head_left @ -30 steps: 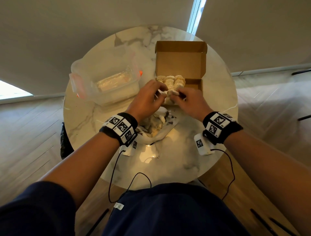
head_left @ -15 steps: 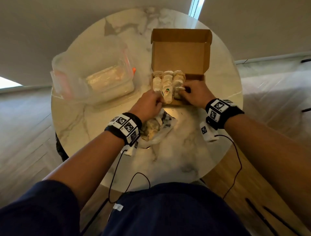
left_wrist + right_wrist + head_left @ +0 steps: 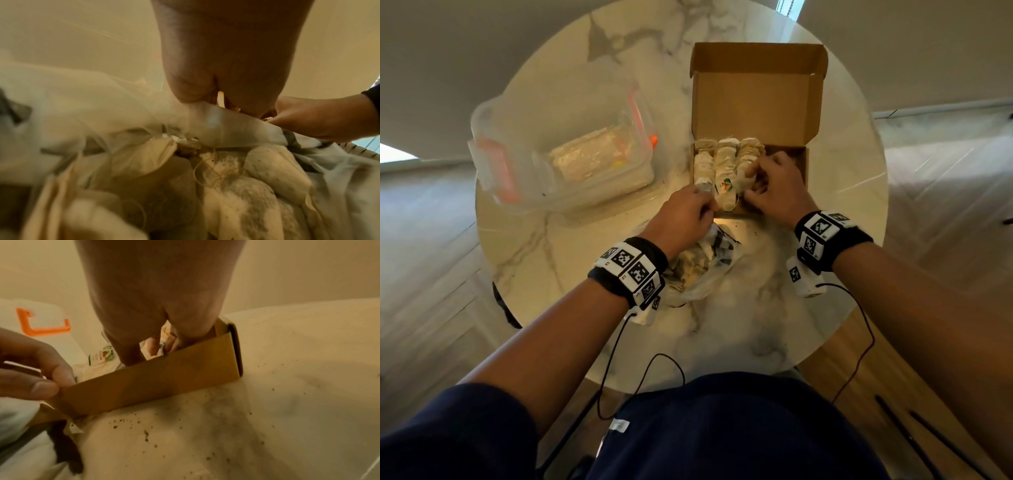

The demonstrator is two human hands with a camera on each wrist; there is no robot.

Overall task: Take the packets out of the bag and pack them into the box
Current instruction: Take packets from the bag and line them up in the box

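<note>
Both forearms reach forward over a round marble table [image 3: 571, 260], each wrist banded with black-and-white coded markers. The left hand [image 3: 681, 219] sits at the near left corner of the cardboard box [image 3: 756, 92], knuckles up, its thumb and forefinger pinching the corner of the box's front wall, as the right-wrist view shows. The right hand [image 3: 774, 186] reaches down inside the box from the near right, fingers [image 3: 153, 345] curled around a pale tea-bag packet [image 3: 149, 352] at the near end of the right-hand row. Packets in the box [image 3: 726, 164] lie in three rows filling its left portion; one carries a green and red printed tag [image 3: 725, 185]. The box lid stands open on the far side. The clear plastic bag [image 3: 705, 270] lies on the table just nearer than the box, partly under the left wrist, with more packets [image 3: 236, 203] heaped inside. Left of the box stands a clear lidded container with orange clasps [image 3: 561, 150]. Dark crumbs [image 3: 146, 434] speckle the marble before the box. Wood flooring [image 3: 945, 212] surrounds the table beneath pale walls.
</note>
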